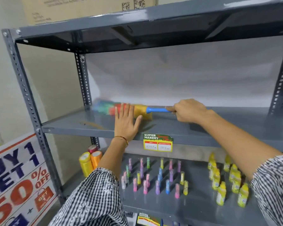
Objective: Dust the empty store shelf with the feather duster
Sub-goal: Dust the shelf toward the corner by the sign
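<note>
The grey metal shelf [75,124] at chest height carries no goods. A feather duster [108,107] with a rainbow-coloured head and a blue handle lies low over the shelf's left half, its head blurred and pointing left toward the corner post. My right hand [189,110] is closed around the blue handle's end. My left hand [126,122] rests flat on the shelf's front part, fingers spread, just in front of the duster head and partly covering it.
A supermarket price tag [158,142] hangs on the shelf's front edge. The lower shelf holds yellow and orange thread spools [90,162], several small coloured bottles [153,175] and yellow bottles [227,180]. A sale sign [18,180] leans at the left. A cardboard box [88,8] sits on top.
</note>
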Tool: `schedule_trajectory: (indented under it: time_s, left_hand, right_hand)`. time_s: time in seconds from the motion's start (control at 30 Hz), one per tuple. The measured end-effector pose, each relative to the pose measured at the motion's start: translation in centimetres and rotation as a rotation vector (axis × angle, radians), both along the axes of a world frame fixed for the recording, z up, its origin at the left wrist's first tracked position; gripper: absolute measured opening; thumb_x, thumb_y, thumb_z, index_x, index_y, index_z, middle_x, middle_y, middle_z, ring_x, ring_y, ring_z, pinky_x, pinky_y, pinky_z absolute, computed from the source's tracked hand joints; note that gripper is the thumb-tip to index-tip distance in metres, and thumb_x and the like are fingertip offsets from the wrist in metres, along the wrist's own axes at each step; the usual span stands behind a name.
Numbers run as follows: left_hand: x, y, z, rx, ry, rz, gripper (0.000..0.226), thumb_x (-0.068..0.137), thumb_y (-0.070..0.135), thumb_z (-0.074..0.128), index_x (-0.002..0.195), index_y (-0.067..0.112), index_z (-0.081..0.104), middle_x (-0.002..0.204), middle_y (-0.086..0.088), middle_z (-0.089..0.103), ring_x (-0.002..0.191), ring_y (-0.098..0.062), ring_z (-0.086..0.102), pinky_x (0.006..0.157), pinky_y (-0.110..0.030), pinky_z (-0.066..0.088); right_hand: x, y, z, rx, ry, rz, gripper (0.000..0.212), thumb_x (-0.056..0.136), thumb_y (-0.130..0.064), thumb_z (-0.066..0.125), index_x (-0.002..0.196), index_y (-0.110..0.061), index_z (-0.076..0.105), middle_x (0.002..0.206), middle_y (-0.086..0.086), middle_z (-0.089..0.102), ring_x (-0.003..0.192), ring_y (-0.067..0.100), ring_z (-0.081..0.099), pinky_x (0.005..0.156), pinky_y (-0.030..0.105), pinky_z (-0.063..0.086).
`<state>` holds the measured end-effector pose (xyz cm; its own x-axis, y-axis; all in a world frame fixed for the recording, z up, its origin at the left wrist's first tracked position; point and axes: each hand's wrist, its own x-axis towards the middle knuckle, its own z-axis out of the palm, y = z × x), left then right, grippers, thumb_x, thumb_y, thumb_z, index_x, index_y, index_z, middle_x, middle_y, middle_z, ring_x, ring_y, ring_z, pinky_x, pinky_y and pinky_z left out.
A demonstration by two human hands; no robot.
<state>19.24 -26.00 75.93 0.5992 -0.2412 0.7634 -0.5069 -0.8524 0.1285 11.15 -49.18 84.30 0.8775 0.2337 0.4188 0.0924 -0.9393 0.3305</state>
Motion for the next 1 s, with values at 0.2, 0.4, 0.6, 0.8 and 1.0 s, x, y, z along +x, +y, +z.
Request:
schedule_trajectory:
  time_s: [0.2, 0.4, 0.6, 0.8, 1.0]
  left_hand:
    - [1.2, 3.4, 0.2, 0.03, 0.026, 0.114, 0.08, 0.084, 0.058, 0.006, 0.141, 0.006, 0.028, 0.153, -0.017, 0.024, 0.143, -0.033, 0.007, 0.117, -0.047, -0.004]
    - [1.6, 3.5, -0.6, 0.035, 0.003, 0.054, 0.073, 0.086, 0.054, 0.013, 0.141, 0.009, 0.029, 0.153, -0.018, 0.023, 0.143, -0.034, 0.006, 0.117, -0.05, 0.0]
    - [2.0, 3.7, -0.8, -0.027, -0.039, 0.022, 0.069, 0.087, 0.051, 0.019, 0.14, 0.008, 0.031, 0.152, -0.017, 0.025, 0.143, -0.034, 0.007, 0.116, -0.052, 0.002]
    - [2.2, 3.7, -1.0, -0.048, -0.061, 0.005, 0.066, 0.087, 0.048, 0.021, 0.14, 0.01, 0.032, 0.151, -0.016, 0.027, 0.143, -0.033, 0.008, 0.116, -0.053, 0.003]
    - [2.2, 3.7, -1.0, -0.05, -0.08, 0.008, 0.063, 0.088, 0.046, 0.022, 0.138, 0.01, 0.035, 0.149, -0.016, 0.032, 0.142, -0.034, 0.011, 0.116, -0.054, 0.005]
  right_hand:
    - [4.2, 1.5, 0.0, 0.075, 0.026, 0.012, 0.039, 0.087, -0.013, 0.048, 0.122, -0.026, 0.06, 0.104, 0.014, 0.066, 0.089, 0.035, 0.062, 0.065, 0.032, 0.045]
    - [7.6, 1.4, 0.3, 0.077, -0.024, 0.078, 0.04, 0.091, -0.016, 0.044, 0.126, -0.031, 0.056, 0.099, 0.01, 0.067, 0.083, 0.032, 0.06, 0.059, 0.031, 0.038]
    - [10.8, 3.8, 0.4, 0.065, 0.002, 0.189, 0.045, 0.089, -0.016, 0.046, 0.128, -0.036, 0.054, 0.11, 0.011, 0.067, 0.093, 0.035, 0.061, 0.069, 0.035, 0.048]
    - [12.9, 7.0, -0.8, -0.032, 0.026, 0.21, 0.047, 0.084, -0.01, 0.047, 0.126, -0.03, 0.055, 0.102, 0.013, 0.066, 0.087, 0.035, 0.062, 0.06, 0.03, 0.039]
    - [14.1, 6.0, -0.9, 0.141, 0.034, 0.117, 0.038, 0.087, -0.014, 0.047, 0.121, -0.026, 0.06, 0.108, 0.013, 0.066, 0.092, 0.036, 0.061, 0.072, 0.033, 0.048]
